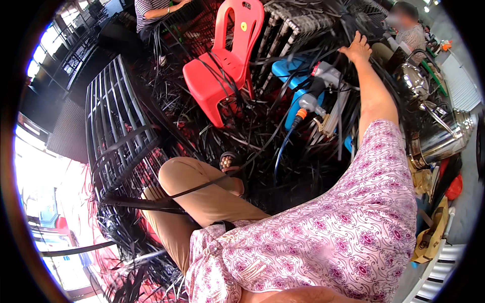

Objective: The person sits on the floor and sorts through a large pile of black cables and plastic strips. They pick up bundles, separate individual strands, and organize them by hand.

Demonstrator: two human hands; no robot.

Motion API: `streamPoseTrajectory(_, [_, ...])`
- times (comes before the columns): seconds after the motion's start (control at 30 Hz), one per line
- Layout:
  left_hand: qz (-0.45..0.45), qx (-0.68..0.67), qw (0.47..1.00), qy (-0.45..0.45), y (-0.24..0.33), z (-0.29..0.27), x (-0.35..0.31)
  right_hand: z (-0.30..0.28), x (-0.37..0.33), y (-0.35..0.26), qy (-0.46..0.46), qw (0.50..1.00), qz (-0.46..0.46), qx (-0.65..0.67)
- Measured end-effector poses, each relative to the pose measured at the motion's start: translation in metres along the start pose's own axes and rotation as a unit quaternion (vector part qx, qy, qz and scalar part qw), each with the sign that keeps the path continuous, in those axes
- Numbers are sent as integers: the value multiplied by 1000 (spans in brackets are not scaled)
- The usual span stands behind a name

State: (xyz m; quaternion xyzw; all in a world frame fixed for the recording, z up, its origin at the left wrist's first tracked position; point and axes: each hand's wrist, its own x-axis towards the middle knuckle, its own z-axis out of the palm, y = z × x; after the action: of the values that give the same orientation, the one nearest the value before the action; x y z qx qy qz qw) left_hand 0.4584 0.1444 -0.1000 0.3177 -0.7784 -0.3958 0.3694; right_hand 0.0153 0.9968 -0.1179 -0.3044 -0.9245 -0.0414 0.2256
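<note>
One dark slatted frame [117,112] is seen at the left, with a red plastic chair [214,71] to its right, then a blue stool [297,64] on which grey tools [327,76] are laid. The right hand [358,50] is stretched beyond these, its fingers spread apart; black strips [350,22] are bunched just past it, contact being impossible to tell.

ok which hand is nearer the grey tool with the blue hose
Right, as far as the picture shows. The right hand is above and to the right of the grey tool in the picture, apart from it. The left hand is out of view.
</note>
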Motion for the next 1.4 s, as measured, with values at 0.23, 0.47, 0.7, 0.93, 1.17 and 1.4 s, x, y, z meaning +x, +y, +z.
streamPoseTrajectory(0.23, [-18, -69, 997, 15, -22, 8, 15, -17, -39, 2, 94, 993, -60, 25])
streamPoseTrajectory(0.47, [-30, -113, 993, 24, -43, 4, 23, -44, -72, -15, 148, 978, -144, -12])
streamPoseTrajectory(0.7, [-46, -125, 990, 44, -60, -16, 26, -23, -86, -51, 84, 975, -207, 0])
streamPoseTrajectory(0.93, [-62, -131, 988, 61, -74, -23, 27, -11, -84, -82, 121, 980, -129, 94])
streamPoseTrajectory(1.17, [-73, -131, 985, 80, -81, -28, 28, -59, -117, -138, 295, 928, -193, 119])
streamPoseTrajectory(1.4, [-84, -139, 982, 100, -88, -27, 23, -39, -133, -245, -3, 891, -444, 93])
